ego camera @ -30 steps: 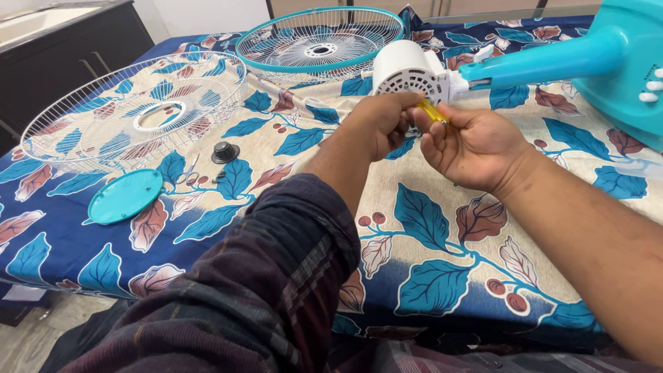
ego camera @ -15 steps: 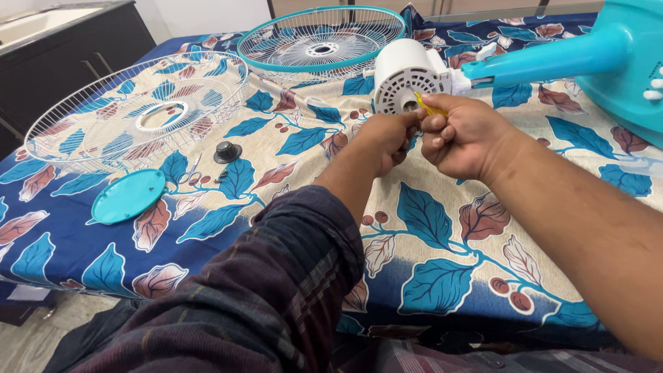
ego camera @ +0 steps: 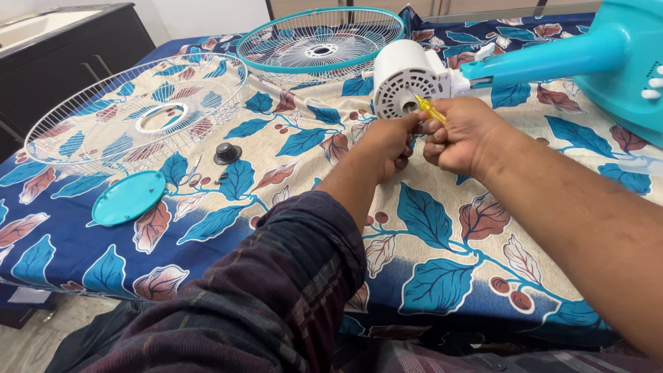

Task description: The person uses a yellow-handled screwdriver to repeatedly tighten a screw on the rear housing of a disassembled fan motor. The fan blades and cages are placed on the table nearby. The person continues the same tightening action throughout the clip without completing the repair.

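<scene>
Right now I have both hands closed together over the cloth (ego camera: 428, 276), just below the motor (ego camera: 407, 79). My right hand (ego camera: 463, 135) is shut around a yellow screwdriver (ego camera: 429, 108), whose tip angles up toward eleven o'clock and meets the vented face of the white housing. My left hand (ego camera: 390, 141) is curled narrow, its fingertips pinching at the shaft beside the right thumb, I judge to steady the tool so the tip stays seated; whether it grips anything else I cannot tell.

The motor lies on its side, still joined to the blue stand (ego camera: 552, 59) that runs off toward two o'clock, so the face turns toward me and is easy to reach.

At ten o'clock from my hands rests the white grille (ego camera: 131, 114), with the blue-rimmed grille (ego camera: 321, 38) at twelve, both well apart from the work. A black knob (ego camera: 227, 152) and a round blue cap (ego camera: 129, 197) sit at nine o'clock. Nothing lies between my hands and the motor; my left sleeve (ego camera: 276, 304) fills the near foreground.
</scene>
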